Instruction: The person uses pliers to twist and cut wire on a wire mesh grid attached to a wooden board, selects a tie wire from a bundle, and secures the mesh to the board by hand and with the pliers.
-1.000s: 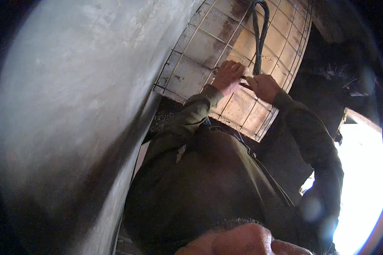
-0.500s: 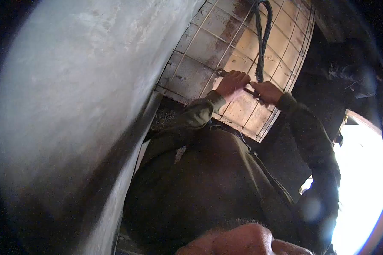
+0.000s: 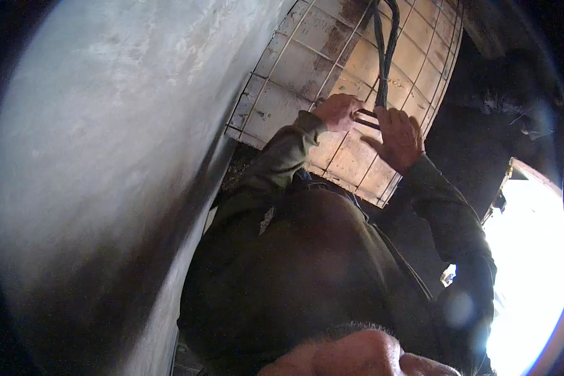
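Note:
My left hand (image 3: pixel 338 113) is closed round one end of dark pincers (image 3: pixel 367 119), whose two slim handles point to the right; their head is hidden in my fist. My right hand (image 3: pixel 400 139) lies at the handle ends, fingers stretched upward and thumb spread away below them. Just above my right hand hangs a bundle of dark wire (image 3: pixel 387 59), bent into a long loop. Behind both hands is a wire mesh (image 3: pixel 282 53) of thin rods, over pale, stained boards (image 3: pixel 360 59).
A big smooth grey surface (image 3: pixel 106 125) rises close on my left. Bright light comes through an opening (image 3: pixel 536 263) at the right. Dark rough ground or wall (image 3: pixel 482 125) lies beyond the mesh. My dark green jacket (image 3: pixel 313 263) fills the lower middle.
My left hand has shifted slightly up and left, and now covers the pincers' head. My right hand has turned, its fingers now pointing up and its thumb spread, with both handles exposed.

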